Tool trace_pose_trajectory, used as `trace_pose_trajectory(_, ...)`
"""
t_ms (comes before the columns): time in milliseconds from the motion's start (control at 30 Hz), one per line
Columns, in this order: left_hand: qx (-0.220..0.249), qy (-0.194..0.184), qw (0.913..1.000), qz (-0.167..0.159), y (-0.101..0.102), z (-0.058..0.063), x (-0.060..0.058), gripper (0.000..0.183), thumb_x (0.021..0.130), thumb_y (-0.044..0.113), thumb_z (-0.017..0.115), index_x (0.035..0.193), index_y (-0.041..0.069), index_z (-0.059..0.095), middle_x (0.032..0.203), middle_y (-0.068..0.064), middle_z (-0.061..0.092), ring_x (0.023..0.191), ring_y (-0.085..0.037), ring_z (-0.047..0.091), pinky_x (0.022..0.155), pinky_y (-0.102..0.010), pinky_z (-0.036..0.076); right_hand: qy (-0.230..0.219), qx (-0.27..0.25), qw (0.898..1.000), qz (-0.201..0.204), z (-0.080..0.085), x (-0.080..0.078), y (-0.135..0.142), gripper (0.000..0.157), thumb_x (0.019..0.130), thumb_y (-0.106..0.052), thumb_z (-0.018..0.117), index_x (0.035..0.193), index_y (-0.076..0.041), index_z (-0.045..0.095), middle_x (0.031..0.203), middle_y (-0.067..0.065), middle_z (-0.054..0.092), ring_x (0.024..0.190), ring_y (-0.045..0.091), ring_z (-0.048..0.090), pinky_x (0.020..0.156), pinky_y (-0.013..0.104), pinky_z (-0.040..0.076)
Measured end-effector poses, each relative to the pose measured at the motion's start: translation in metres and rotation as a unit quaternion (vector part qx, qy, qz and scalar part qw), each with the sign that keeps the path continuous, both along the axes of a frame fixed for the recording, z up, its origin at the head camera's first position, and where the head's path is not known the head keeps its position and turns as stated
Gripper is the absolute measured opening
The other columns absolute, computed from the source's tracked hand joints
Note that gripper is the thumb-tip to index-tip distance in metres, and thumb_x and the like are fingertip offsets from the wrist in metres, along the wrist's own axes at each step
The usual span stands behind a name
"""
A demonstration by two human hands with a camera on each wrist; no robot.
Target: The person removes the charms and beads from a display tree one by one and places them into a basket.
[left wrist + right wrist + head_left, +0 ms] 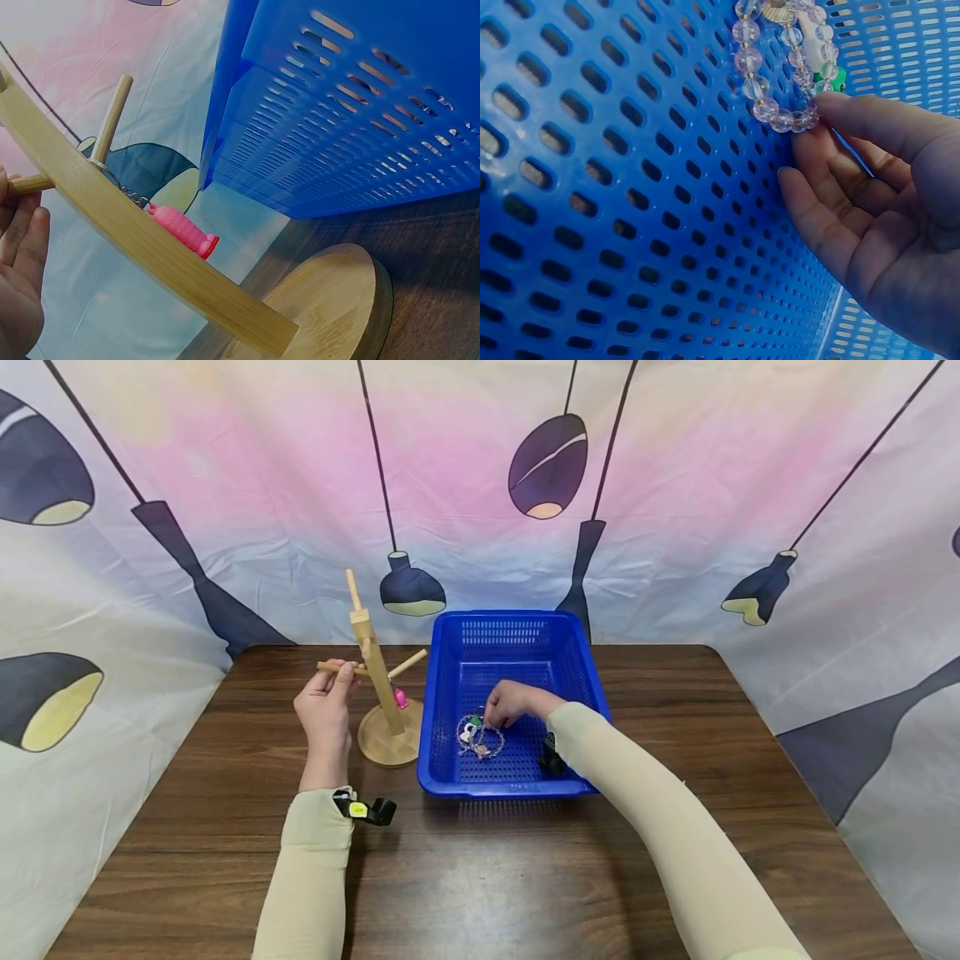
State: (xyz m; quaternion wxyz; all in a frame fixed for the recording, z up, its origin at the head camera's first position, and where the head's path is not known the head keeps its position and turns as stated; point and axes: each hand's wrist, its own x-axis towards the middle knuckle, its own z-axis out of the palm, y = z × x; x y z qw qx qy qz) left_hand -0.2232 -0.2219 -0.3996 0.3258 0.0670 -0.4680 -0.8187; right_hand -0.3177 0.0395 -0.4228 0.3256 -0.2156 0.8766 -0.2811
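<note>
I am watching two bare hands working over a dark wood-grain table (487,877). On the person's left, a wooden stand (384,689) is standing on a round base, just beside a blue perforated basket (510,792). The left hand (327,706) is pinching one of the stand's wooden pegs (30,185) between thumb and fingers. From another peg, a pink dotted charm (180,225) is hanging by a ring and short chain. The right hand (512,702) is reaching inside the basket, its thumb and forefinger pinching a bracelet of clear and pale pink beads (748,60) while the other fingers are curving loosely below. The bracelet is sitting low in the basket's left half; I cannot tell whether it is touching the floor. A small green piece (838,77) is showing just beside the beads. Behind everything, a pastel cloth printed with dark lamps (300,485) is hanging.
</note>
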Motion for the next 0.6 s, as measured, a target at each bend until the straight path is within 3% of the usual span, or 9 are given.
trace_pose_trajectory(267,0.003,0.0,1.0,0.004,0.0006,-0.0002,-0.0001,0.013,0.089,-0.005,0.067,0.082,0.004,0.07,0.074,0.002,0.075,0.071,-0.005,0.072,0.064,-0.015,0.06,0.014,0.016,1.0,0.007,-0.0022,-0.0021,-0.0003,0.017,0.09,-0.001,0.061,0.098,0.0,0.075,0.111,0.013,0.075,0.096,0.019,0.07,0.08,0.027,0.062)
trace_pose_trajectory(600,-0.002,-0.001,1.0,0.004,0.0009,-0.0004,-0.0003,0.019,0.09,-0.005,0.067,0.078,0.01,0.071,0.074,0.003,0.075,0.071,-0.004,0.072,0.064,-0.014,0.06,0.035,0.033,0.999,0.018,-0.0061,-0.0034,-0.0027,0.015,0.091,-0.002,0.063,0.098,0.0,0.076,0.107,0.014,0.075,0.088,0.017,0.069,0.076,0.026,0.062)
